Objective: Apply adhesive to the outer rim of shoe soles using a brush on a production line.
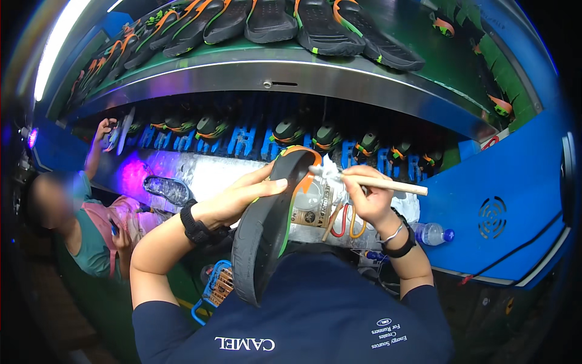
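My left hand (245, 191) is closed around a black shoe sole (264, 230), held tilted with one end raised. Orange and green trim runs along the sole's edge. In my right hand (373, 203) is a brush (394, 184) with a pale wooden handle. Its whitish tip is beside the sole's raised orange end; whether they touch I cannot tell. White crumpled material (330, 168) surrounds the brush near its tip. Behind the sole, partly hidden, stands a printed container (312, 212). Red and yellow loop handles (347, 223) lie below my right hand.
Shoe uppers (288, 130) sit on blue holders along the back. Above them, several soles (270, 23) line a green shelf (242, 51). A dark sole (167, 190) lies on the bench at left, near a co-worker (91, 224). A water bottle (433, 234) is at right.
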Demonstrator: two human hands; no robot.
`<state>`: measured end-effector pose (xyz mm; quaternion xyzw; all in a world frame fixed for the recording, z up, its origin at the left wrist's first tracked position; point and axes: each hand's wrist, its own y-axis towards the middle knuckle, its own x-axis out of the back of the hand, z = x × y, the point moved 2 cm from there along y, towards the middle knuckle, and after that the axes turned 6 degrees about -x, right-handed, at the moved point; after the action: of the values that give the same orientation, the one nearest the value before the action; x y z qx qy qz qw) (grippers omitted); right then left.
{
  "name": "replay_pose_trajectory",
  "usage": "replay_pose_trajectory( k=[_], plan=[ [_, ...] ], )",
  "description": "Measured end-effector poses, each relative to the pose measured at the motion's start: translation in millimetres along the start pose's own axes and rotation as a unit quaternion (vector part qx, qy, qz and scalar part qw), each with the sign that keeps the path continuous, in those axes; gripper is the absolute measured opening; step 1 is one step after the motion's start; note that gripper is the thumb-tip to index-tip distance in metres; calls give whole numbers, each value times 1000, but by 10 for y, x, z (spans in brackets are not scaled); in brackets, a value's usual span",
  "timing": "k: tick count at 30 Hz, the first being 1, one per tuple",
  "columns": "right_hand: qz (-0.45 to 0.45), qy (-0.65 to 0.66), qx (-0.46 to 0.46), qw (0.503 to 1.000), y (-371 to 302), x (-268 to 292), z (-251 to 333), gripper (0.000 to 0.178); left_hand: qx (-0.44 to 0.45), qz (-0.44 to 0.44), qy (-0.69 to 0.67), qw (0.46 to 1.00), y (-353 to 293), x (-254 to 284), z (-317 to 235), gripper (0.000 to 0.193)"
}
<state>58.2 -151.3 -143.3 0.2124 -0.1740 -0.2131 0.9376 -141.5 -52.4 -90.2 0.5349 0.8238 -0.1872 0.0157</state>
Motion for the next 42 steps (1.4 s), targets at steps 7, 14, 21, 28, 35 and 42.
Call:
replay_pose_trajectory(
  k=[7, 14, 21, 28, 35, 42],
  plan=[
    [36, 24, 16, 999, -49, -130, 16, 7, -15, -20, 38, 999, 81, 75, 58, 73],
    [101, 73, -20, 992, -163, -199, 245, 5, -10, -52, 53, 997, 105, 192, 96, 80],
    [147, 84, 34, 985, -192, -200, 430, 6, -39, -77, 130, 988, 177, 296, 89, 91],
    [184, 118, 9, 976, -250, -221, 513, 5, -24, -81, 141, 986, 156, 383, 124, 95],
    [-1, 116, -84, 990, 0, -181, 123, 4, -29, -59, 154, 986, 98, 257, -9, 88],
    [18, 89, -23, 996, -36, -271, 98, 3, -35, -45, 147, 987, 92, 215, -47, 85]
  ],
)
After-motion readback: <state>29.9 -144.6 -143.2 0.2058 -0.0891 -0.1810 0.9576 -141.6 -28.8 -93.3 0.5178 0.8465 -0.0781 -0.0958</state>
